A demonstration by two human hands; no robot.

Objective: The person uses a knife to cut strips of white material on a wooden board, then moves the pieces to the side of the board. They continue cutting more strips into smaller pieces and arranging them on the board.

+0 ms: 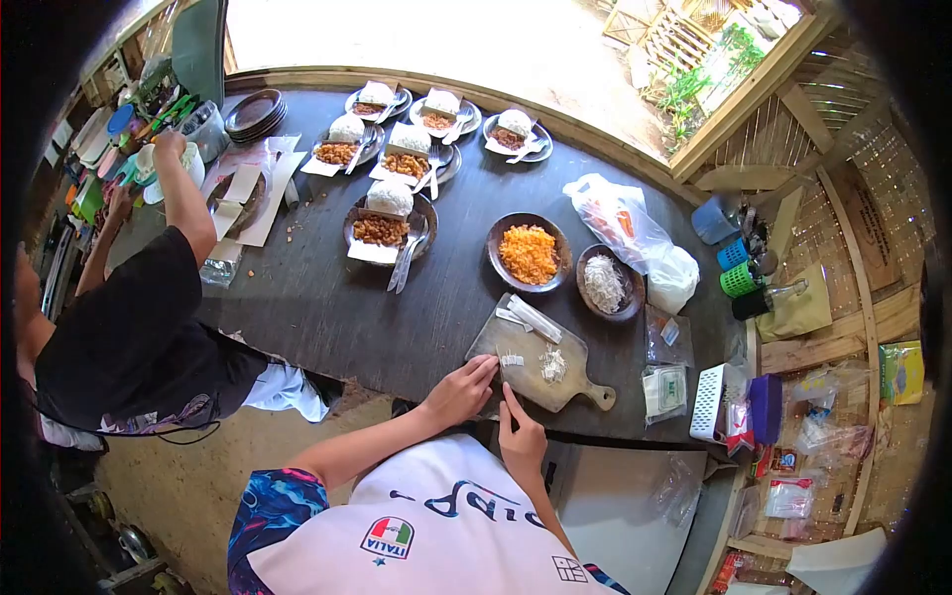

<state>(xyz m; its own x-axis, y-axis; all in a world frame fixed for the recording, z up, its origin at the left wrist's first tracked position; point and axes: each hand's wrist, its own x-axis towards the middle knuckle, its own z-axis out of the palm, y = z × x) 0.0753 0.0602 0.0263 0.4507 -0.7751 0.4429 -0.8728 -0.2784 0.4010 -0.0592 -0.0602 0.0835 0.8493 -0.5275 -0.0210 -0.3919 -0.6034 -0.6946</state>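
Note:
A wooden cutting board (563,392) with a handle lies near the table's front edge. On it are thin white slices (513,361), a pile of white shreds (553,365) and long white pieces (535,319). My left hand (461,393) rests at the board's left edge, fingers pressed together beside the slices; what they hold is hidden. My right hand (523,436) is curled at the board's front edge, index finger pointing toward the slices; its grip is too small to make out. Beyond the board stand a bowl of orange shreds (529,255) and a bowl of white shreds (603,283).
Several plates with rice, brown food and cutlery (380,230) stand toward the back. At the left, a co-worker in a black shirt (149,332) reaches over containers. Plastic bags (635,228) lie at the right, near a white basket (708,403). Stacked plates (255,114) stand back left.

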